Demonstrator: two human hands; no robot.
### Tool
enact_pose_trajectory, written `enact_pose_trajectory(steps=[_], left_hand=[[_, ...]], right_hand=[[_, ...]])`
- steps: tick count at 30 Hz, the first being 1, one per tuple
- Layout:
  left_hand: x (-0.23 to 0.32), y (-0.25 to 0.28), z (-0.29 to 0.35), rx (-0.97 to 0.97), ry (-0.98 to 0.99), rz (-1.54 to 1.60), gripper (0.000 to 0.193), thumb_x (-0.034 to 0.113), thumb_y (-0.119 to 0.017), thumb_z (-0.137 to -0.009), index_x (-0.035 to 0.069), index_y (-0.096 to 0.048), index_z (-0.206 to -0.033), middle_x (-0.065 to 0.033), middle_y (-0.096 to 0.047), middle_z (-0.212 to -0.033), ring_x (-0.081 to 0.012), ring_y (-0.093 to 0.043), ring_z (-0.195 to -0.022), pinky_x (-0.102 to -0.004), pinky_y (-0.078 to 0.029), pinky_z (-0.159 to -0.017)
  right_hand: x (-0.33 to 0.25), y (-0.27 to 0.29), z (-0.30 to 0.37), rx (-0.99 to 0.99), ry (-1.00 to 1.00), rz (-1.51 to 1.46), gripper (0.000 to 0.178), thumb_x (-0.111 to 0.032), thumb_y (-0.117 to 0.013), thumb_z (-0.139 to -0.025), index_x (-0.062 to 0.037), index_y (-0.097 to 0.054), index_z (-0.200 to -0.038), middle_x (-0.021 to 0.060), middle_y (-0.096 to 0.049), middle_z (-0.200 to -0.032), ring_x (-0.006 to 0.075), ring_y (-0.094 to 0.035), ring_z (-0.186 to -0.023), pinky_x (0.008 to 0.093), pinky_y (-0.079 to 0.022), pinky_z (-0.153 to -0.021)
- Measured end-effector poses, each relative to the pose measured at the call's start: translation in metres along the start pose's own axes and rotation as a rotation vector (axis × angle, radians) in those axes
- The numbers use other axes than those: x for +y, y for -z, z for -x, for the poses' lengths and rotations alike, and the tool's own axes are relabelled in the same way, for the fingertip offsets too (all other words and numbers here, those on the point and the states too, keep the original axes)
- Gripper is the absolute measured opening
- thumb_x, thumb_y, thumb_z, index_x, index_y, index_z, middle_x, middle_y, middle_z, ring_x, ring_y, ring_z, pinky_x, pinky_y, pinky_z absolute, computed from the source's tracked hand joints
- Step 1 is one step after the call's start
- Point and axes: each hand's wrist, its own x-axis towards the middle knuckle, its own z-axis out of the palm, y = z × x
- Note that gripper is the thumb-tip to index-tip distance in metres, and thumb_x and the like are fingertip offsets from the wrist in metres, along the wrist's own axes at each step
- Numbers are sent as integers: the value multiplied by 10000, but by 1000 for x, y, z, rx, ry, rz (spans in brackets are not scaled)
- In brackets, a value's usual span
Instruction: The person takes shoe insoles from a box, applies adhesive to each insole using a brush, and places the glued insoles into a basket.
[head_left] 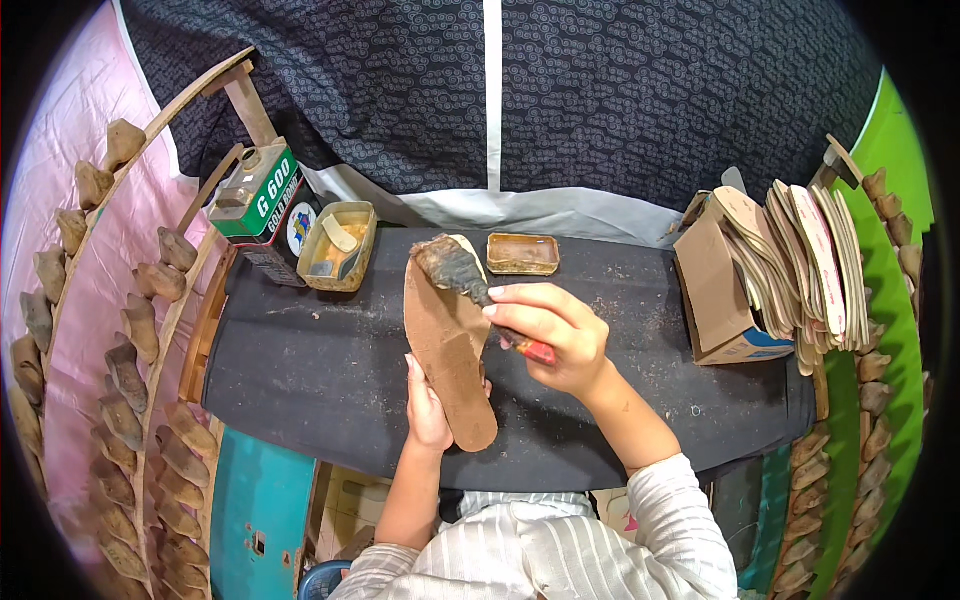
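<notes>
Shoe lasts (pixel 124 383) line wooden racks (pixel 193 92) on both sides, with pink sheeting (pixel 100 275) at left; a black patterned curtain (pixel 690 100) hangs at the back, above a teal panel (pixel 255 490) lower left.

Table (pixel 620 405) in middle, curtain (pixel 700 100) behind it. Insole (pixel 449 365) in left hand (pixel 430 412), above table; brush (pixel 456 272) in right hand (pixel 562 335), bristles over insole's far end. Behind right hand: tray (pixel 522 269). Far left: can (pixel 258 222), tub (pixel 332 284) just right. Right end: box (pixel 712 290), bundle of insoles (pixel 805 260) against it. Shoe lasts (pixel 125 378) on racks, both sides.
</notes>
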Motion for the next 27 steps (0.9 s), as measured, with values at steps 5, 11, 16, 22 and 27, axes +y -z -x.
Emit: enact_pose_trajectory(steps=[5, 11, 16, 22, 27], left_hand=[[3, 9, 0, -89, -76, -18, 688, 596, -148, -962, 43, -493, -1179, -124, -593, -923, -230, -590, -768, -374, -504, -702], [5, 10, 0, -79, -81, -20, 688, 589, -144, -965, 38, -500, -1170, -124, -597, -906, -224, -594, -752, -373, -507, -703], [0, 9, 1, -66, -40, -36, 674, 583, -151, -968, 46, -487, -1195, -116, -597, -947, -220, -595, -779, -372, -507, -711], [3, -1, 4, 3, -51, -72, 656, 573, -156, -973, 51, -481, -1200, -107, -596, -973, -216, -599, -794, -365, -508, -717], [1, 15, 1, -126, -59, -89, 649, 565, -162, -976, 45, -488, -1188, -109, -598, -967, -216, -600, -792, -365, -510, -715]], right_hand=[[3, 3, 0, 47, -60, 89, 368, 122, -677, -619, -21, -669, -958, 131, -665, -974, 244, -663, -871, 321, -552, -764], [4, 9, 5, 110, -111, 99, 326, 38, -704, -674, -57, -683, -985, 103, -661, -1004, 249, -664, -879, 319, -548, -756], [-4, 6, 5, 44, 6, 61, 361, 7, -720, -651, -45, -680, -1006, 119, -650, -1027, 256, -661, -848, 326, -560, -720], [-2, 0, 4, -28, 161, 112, 287, 5, -683, -641, -19, -688, -928, 132, -654, -965, 274, -662, -807, 344, -565, -699], [3, 5, 6, 14, 15, 232, 315, 43, -692, -640, -16, -682, -949, 137, -656, -975, 274, -662, -833, 333, -559, -694]])
